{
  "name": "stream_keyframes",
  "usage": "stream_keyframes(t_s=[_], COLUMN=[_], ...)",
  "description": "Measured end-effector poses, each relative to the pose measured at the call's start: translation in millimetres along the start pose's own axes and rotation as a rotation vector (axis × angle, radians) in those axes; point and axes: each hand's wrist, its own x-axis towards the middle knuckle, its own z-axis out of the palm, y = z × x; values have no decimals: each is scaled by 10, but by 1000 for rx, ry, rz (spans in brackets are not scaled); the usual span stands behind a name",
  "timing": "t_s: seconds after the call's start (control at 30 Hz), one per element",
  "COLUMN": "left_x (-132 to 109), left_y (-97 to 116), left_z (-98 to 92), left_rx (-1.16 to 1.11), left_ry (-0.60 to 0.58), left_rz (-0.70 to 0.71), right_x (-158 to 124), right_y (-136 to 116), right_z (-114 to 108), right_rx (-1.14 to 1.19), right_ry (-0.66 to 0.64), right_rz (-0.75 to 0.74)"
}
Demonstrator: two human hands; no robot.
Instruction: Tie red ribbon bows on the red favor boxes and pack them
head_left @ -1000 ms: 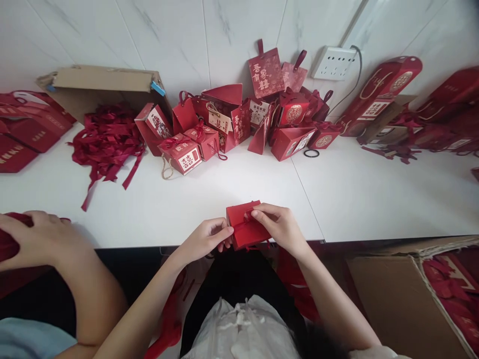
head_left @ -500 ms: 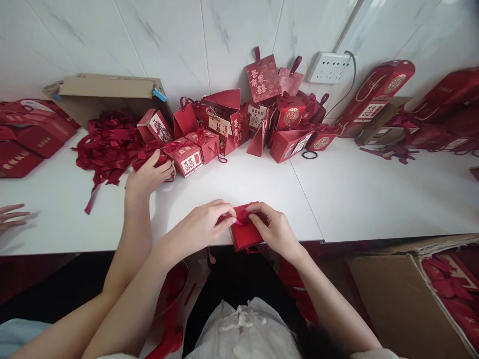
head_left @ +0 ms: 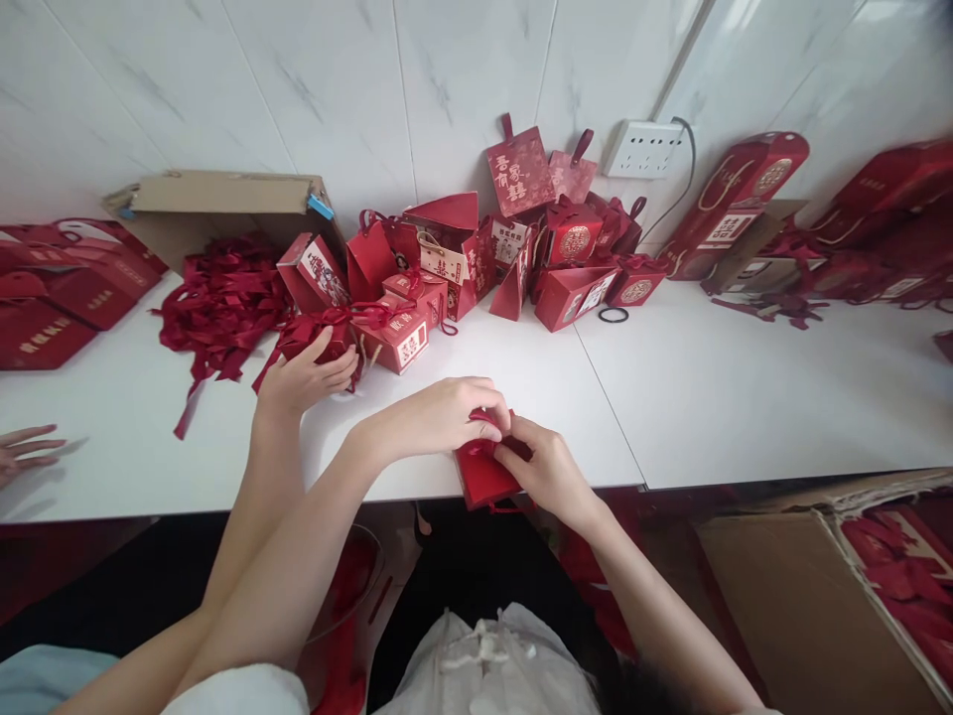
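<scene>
A small red box (head_left: 487, 479) rests at the table's front edge, in front of my body, with a red ribbon (head_left: 482, 447) across its top. My left hand (head_left: 466, 412) reaches over it from the left, fingers pinched on the ribbon. On the right side, my right hand (head_left: 540, 459) has thumb and fingers closed at the same ribbon, close to the left fingertips. What lies between the right fingertips is partly hidden. A thin red cord hangs at the box's lower edge.
A co-worker's hand (head_left: 305, 375) touches a red box (head_left: 320, 333) on the left; another hand (head_left: 26, 452) lies at the far left. Red ribbons (head_left: 223, 308) are piled by a cardboard box (head_left: 223, 194). Gift boxes (head_left: 573, 241) line the wall. An open carton (head_left: 811, 596) stands lower right.
My left hand has moved right and over the box, nearer my right hand. The co-worker's hand and a red box with a white label have shifted slightly right.
</scene>
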Motion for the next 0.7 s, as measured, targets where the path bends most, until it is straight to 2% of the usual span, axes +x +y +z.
stream_keyframes(t_s=[0.1, 0.2, 0.4, 0.57, 0.7], left_x=[37, 33, -55, -231, -331], left_y=[-102, -246, -438, -349, -199], left_z=[15, 85, 345, 557, 695], left_rx=[-134, -221, -259, -152, -125], left_ry=[8, 73, 221, 405, 414], left_rz=[-82, -152, -146, -86, -107], right_x=[-8, -15, -29, -41, -52], right_y=[34, 67, 123, 126, 121], right_z=[20, 49, 99, 119, 133], right_rx=[135, 205, 225, 235, 149], right_ry=[22, 82, 158, 192, 240], right_rz=[52, 70, 66, 8, -27])
